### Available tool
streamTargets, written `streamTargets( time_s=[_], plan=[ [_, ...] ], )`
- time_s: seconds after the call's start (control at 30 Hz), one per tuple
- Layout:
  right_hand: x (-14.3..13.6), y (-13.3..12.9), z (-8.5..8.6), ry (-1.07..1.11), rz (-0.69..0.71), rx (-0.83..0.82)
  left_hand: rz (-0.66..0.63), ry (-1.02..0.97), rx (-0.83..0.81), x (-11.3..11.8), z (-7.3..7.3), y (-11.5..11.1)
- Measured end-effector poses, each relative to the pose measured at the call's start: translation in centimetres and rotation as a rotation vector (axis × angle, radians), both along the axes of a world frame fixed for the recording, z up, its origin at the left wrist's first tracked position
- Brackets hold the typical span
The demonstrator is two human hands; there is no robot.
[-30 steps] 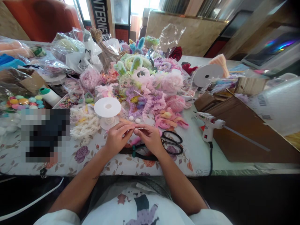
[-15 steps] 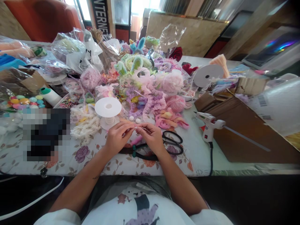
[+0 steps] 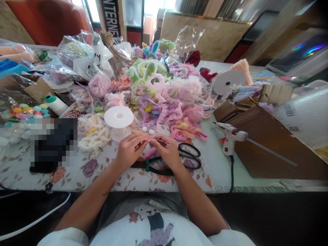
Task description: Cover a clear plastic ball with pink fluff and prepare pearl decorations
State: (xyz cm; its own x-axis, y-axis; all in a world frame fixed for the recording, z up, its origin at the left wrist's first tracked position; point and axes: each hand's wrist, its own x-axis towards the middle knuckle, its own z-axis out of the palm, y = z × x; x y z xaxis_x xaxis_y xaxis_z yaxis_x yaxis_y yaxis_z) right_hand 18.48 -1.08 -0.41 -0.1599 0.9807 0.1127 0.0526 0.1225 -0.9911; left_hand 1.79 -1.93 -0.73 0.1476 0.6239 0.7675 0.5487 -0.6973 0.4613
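A thin string of small white beads [image 3: 149, 140] stretches between my fingertips at the middle of the table's near side. My left hand [image 3: 130, 150] pinches it from the left. My right hand [image 3: 166, 149] pinches it from the right, its fingertips almost touching the left ones. Just behind my left hand stands a white spool [image 3: 119, 116] wound with the same kind of beads. Two small white balls [image 3: 151, 132] lie beyond my fingers. Under and beside my right hand are a pink object [image 3: 150, 153], dark-handled pliers [image 3: 160, 170] and black-handled scissors [image 3: 191, 155], all partly hidden.
A white hot glue gun [image 3: 229, 136] stands at right, its glue stick pointing toward a brown cardboard box [image 3: 269, 150]. Yarn, lace trim [image 3: 166, 112] and doll heads pile up at the back. A blurred dark phone-like object [image 3: 55, 147] lies at left.
Both hands keep their pinch and have barely moved. Slightly more of the bead string shows by the right fingers. The whole view has shifted a little.
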Motion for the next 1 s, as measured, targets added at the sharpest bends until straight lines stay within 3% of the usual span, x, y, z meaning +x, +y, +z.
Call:
streamTargets(
  time_s=[0.33,0.83,0.93,1.0],
  plan=[
    [0.03,-0.03,0.1,0.045,0.04,-0.021,0.001,-0.013,-0.02,-0.04,0.07,-0.13],
    [0.06,0.11,-0.31,-0.073,0.05,0.038,-0.011,0.014,-0.061,0.09,-0.09,-0.11],
    [-0.19,0.14,-0.38,-0.076,0.053,0.048,-0.04,-0.018,-0.125,0.03,0.02,-0.15],
    [0.19,0.18,-0.27,-0.074,0.041,0.065,-0.029,-0.075,-0.25,-0.22,0.1,-0.1]
  ],
)
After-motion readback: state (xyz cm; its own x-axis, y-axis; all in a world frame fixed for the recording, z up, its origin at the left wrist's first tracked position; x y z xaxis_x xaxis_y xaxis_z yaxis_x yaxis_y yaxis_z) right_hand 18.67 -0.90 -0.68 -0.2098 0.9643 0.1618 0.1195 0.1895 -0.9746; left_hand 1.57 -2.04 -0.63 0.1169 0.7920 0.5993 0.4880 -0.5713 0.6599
